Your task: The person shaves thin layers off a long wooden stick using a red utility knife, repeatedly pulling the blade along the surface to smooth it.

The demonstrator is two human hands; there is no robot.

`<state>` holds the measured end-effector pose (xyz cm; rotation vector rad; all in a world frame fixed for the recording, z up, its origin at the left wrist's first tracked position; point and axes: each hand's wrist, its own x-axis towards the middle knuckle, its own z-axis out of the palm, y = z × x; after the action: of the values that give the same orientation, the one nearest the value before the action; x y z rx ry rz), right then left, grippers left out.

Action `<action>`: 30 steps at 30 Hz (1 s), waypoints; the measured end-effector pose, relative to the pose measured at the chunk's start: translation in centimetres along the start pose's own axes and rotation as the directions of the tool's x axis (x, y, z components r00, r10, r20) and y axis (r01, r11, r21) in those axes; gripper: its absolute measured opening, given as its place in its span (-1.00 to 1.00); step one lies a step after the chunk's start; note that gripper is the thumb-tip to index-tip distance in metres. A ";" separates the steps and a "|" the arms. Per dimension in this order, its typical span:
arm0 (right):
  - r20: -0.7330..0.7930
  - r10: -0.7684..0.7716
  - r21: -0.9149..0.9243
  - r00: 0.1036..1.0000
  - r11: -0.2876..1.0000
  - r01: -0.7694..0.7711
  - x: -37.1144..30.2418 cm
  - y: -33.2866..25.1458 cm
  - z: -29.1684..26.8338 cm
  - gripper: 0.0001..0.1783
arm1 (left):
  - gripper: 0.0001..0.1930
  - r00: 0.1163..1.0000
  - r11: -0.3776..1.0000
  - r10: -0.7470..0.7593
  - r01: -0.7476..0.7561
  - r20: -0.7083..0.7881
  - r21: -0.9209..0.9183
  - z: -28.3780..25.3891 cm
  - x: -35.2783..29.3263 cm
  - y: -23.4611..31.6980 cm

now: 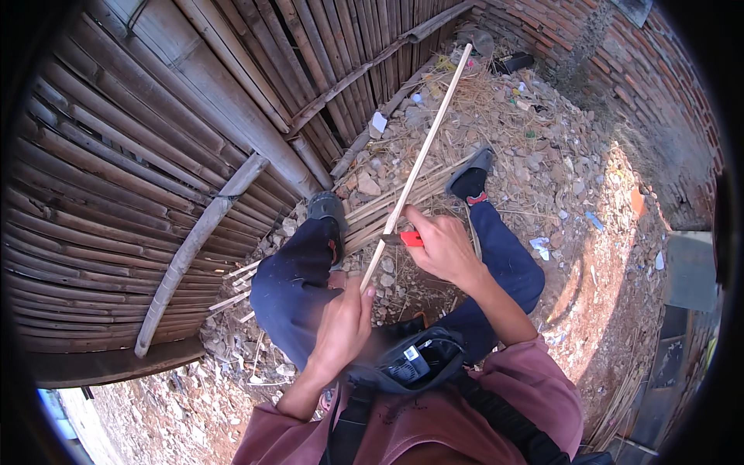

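One pale strip [428, 139] in left hand [342, 325] meets knife [410, 239] in right hand [447, 248].

1 fisheye view, head-worn, facing down and forward, close above the waist pouch [391, 383]

Daylight: sunlit ground [604, 263] beside brick wall [666, 85]; even shade left of wall; wall bows under fisheye distortion; black vignette beyond.
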<state>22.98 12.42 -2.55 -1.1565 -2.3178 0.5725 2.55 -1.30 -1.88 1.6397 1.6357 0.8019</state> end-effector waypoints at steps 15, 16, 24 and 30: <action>-0.115 0.114 -0.031 0.987 0.993 -0.118 1.9 3.6 8.6 -0.85 | -0.77 1.000 0.951 -0.007 0.005 0.005 0.308 1.0 1.6 -0.6; -0.117 0.132 -0.030 0.984 0.990 -0.136 2.2 4.1 9.5 -0.85 | -0.77 1.000 0.950 -0.023 0.022 -0.001 0.311 1.4 1.9 -0.9; -0.114 0.217 -0.008 0.969 0.976 -0.220 3.7 5.0 14.1 -0.90 | -0.71 0.994 0.951 -0.098 0.110 -0.053 0.289 2.3 3.1 -3.8; -0.155 0.185 -0.060 0.971 0.979 -0.196 4.9 5.6 15.4 -0.93 | -0.70 0.994 0.948 -0.100 0.112 -0.053 0.297 1.9 3.6 -4.4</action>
<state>14.80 17.24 -16.80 -1.4185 -2.1326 0.4524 1.60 2.16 -6.71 1.7293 1.9295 0.5527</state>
